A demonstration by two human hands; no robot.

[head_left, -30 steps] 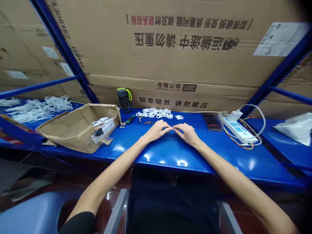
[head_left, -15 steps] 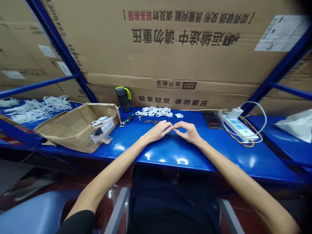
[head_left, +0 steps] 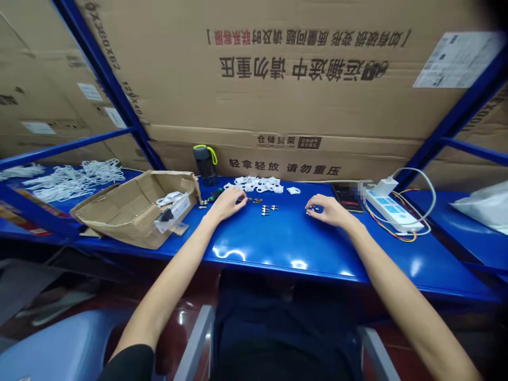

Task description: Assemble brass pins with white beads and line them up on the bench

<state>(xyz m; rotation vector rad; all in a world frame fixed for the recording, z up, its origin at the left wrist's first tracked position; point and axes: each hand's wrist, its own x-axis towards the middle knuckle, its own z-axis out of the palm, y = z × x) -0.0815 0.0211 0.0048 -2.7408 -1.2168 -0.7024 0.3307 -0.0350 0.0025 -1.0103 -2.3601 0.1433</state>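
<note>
My left hand is at the left end of a short row of small brass-coloured parts. Its thumb and forefinger curve together at one of these parts; the other fingers are mostly hidden. To the right, my right hand hovers low over the tabletop, thumb and forefinger bent into a ring. Tiny shiny metal bits show within that ring, too small to name. Between the hands lie several small pin-like metal pieces. Behind them is a pile of white plastic ring-shaped parts, with one single white part beside it.
On the left stands an open cardboard box near a green-handled screwdriver and a dark bottle. A phone and a white power strip with cables lie right. White cords are heaped far left. Cardboard forms the back wall.
My hands, which met fingertip to fingertip at the middle, have parted. The left went left to the brass parts, the right went right. The pin-like pieces between them now show.
</note>
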